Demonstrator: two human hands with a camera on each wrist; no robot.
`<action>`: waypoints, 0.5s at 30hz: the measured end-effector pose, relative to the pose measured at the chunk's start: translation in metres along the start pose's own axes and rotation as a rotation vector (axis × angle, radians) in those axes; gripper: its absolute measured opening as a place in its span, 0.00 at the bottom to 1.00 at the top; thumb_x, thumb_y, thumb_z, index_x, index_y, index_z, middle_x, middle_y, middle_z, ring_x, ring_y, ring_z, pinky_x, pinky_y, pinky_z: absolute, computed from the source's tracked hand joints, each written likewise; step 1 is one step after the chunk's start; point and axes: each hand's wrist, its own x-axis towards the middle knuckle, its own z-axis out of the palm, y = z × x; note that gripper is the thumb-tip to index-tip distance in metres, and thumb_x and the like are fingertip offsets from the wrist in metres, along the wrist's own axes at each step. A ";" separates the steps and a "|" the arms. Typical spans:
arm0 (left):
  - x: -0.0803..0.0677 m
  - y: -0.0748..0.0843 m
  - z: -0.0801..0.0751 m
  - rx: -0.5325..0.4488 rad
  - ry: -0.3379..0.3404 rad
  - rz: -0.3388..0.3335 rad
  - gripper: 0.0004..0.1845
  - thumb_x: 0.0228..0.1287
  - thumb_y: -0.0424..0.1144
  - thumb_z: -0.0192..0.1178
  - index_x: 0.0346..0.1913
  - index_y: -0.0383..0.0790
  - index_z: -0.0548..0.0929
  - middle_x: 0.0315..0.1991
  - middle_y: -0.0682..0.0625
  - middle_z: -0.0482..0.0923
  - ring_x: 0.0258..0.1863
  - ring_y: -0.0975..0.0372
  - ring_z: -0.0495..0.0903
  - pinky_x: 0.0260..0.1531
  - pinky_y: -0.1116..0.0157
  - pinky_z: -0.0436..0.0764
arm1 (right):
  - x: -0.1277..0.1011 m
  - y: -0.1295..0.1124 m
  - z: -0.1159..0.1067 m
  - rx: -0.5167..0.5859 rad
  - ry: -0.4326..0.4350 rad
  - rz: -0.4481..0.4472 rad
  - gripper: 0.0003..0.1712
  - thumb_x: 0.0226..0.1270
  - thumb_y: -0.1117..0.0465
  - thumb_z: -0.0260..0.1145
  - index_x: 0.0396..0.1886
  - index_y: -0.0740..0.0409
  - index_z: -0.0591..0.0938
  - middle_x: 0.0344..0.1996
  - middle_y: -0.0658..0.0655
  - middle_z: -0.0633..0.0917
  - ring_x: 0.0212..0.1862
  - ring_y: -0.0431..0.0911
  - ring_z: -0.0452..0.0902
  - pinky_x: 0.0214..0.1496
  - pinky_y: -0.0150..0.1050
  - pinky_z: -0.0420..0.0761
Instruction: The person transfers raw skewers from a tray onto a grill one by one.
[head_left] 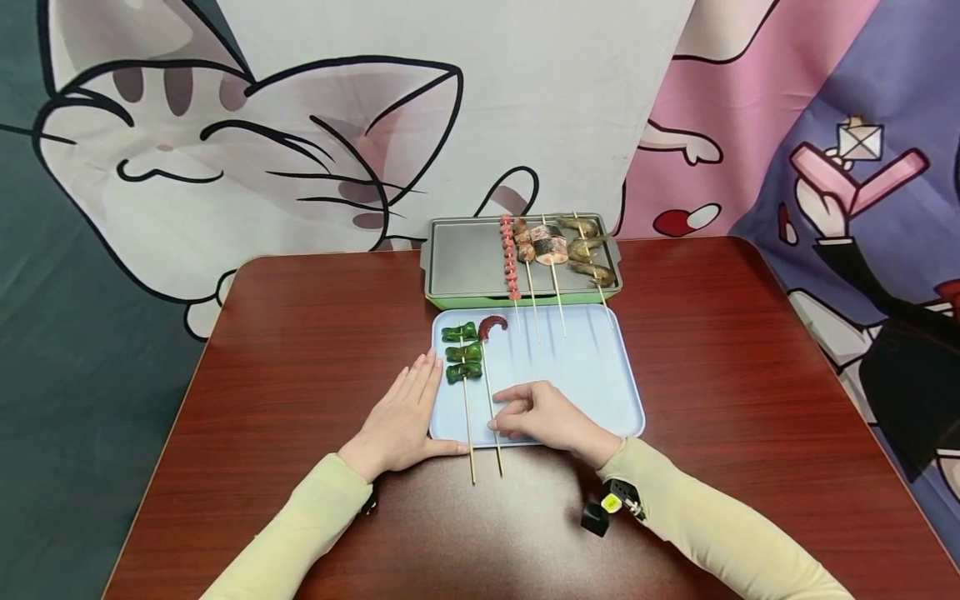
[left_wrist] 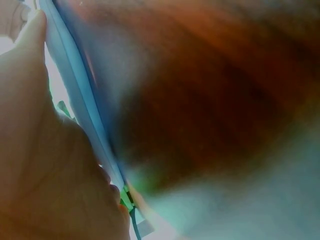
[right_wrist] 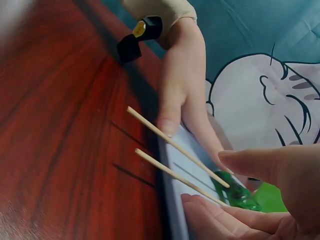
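A light blue tray lies on the table, holding a skewer of green peppers and, to its right, a skewer with a curled dark red piece like an octopus tentacle. Both stick ends jut past the near rim. My left hand rests along the tray's left edge with straight fingers, its thumb at the near rim beside the pepper skewer's stick. Over the tray, my right hand is beside the tentacle skewer's stick. In the right wrist view its thumb and fingers stand apart, not pinching a stick.
Behind the tray stands a grey grill pan with a green base. Across its right half lie a skewer of small pink-red pieces, one of brown balls, one of fish and one of shrimp, sticks over the tray.
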 end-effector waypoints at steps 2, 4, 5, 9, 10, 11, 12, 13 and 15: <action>0.000 0.000 0.000 0.001 -0.006 -0.002 0.67 0.57 0.76 0.60 0.78 0.22 0.51 0.79 0.31 0.45 0.79 0.45 0.44 0.75 0.50 0.49 | 0.000 0.002 0.003 0.062 0.005 0.027 0.30 0.61 0.65 0.73 0.60 0.78 0.78 0.32 0.59 0.89 0.33 0.45 0.87 0.39 0.39 0.87; 0.000 0.000 -0.001 0.000 -0.009 -0.002 0.67 0.57 0.77 0.60 0.78 0.23 0.51 0.79 0.31 0.44 0.79 0.45 0.44 0.75 0.50 0.48 | 0.000 0.003 0.006 0.105 0.024 0.049 0.30 0.61 0.67 0.73 0.60 0.78 0.78 0.31 0.61 0.89 0.33 0.47 0.87 0.39 0.40 0.87; 0.000 0.000 -0.001 0.003 -0.010 0.000 0.67 0.57 0.77 0.60 0.78 0.23 0.51 0.79 0.31 0.44 0.79 0.45 0.43 0.75 0.50 0.48 | 0.000 0.003 0.007 0.123 0.035 0.053 0.29 0.60 0.67 0.73 0.60 0.78 0.78 0.31 0.62 0.89 0.33 0.48 0.88 0.39 0.41 0.87; 0.000 -0.001 0.000 0.004 -0.010 0.001 0.67 0.57 0.76 0.60 0.78 0.23 0.50 0.79 0.31 0.44 0.79 0.45 0.43 0.76 0.50 0.48 | 0.000 0.006 0.011 0.140 0.066 0.048 0.27 0.59 0.70 0.72 0.58 0.76 0.80 0.30 0.62 0.89 0.31 0.47 0.87 0.38 0.39 0.87; 0.000 -0.001 0.000 0.002 -0.009 0.001 0.67 0.57 0.76 0.59 0.78 0.23 0.50 0.79 0.31 0.44 0.79 0.45 0.43 0.76 0.50 0.48 | 0.001 0.007 0.012 0.132 0.069 0.038 0.26 0.58 0.71 0.72 0.57 0.76 0.80 0.29 0.62 0.89 0.30 0.46 0.87 0.37 0.38 0.87; 0.000 -0.001 0.001 0.000 -0.007 0.002 0.67 0.57 0.77 0.59 0.78 0.23 0.50 0.79 0.31 0.44 0.79 0.45 0.43 0.75 0.50 0.48 | 0.001 0.008 0.012 0.123 0.071 0.026 0.26 0.58 0.71 0.72 0.57 0.76 0.80 0.29 0.62 0.89 0.30 0.45 0.87 0.37 0.37 0.87; -0.001 -0.001 0.001 -0.003 -0.006 0.001 0.67 0.57 0.77 0.59 0.78 0.23 0.50 0.79 0.31 0.44 0.79 0.45 0.43 0.75 0.50 0.48 | 0.001 0.010 0.013 0.114 0.073 0.017 0.25 0.58 0.72 0.72 0.56 0.75 0.80 0.28 0.61 0.89 0.29 0.44 0.86 0.36 0.36 0.86; -0.001 -0.001 0.002 -0.006 -0.006 0.001 0.67 0.57 0.76 0.59 0.78 0.23 0.50 0.79 0.31 0.44 0.79 0.45 0.43 0.75 0.50 0.48 | 0.001 0.011 0.013 0.102 0.076 0.004 0.25 0.57 0.72 0.72 0.56 0.75 0.80 0.28 0.61 0.89 0.29 0.43 0.86 0.35 0.35 0.85; -0.001 -0.001 0.002 -0.007 -0.007 0.000 0.67 0.57 0.76 0.59 0.78 0.23 0.50 0.79 0.31 0.43 0.79 0.45 0.43 0.75 0.50 0.48 | 0.001 0.013 0.014 0.093 0.081 -0.011 0.25 0.57 0.73 0.72 0.55 0.75 0.80 0.28 0.60 0.89 0.28 0.42 0.85 0.35 0.34 0.84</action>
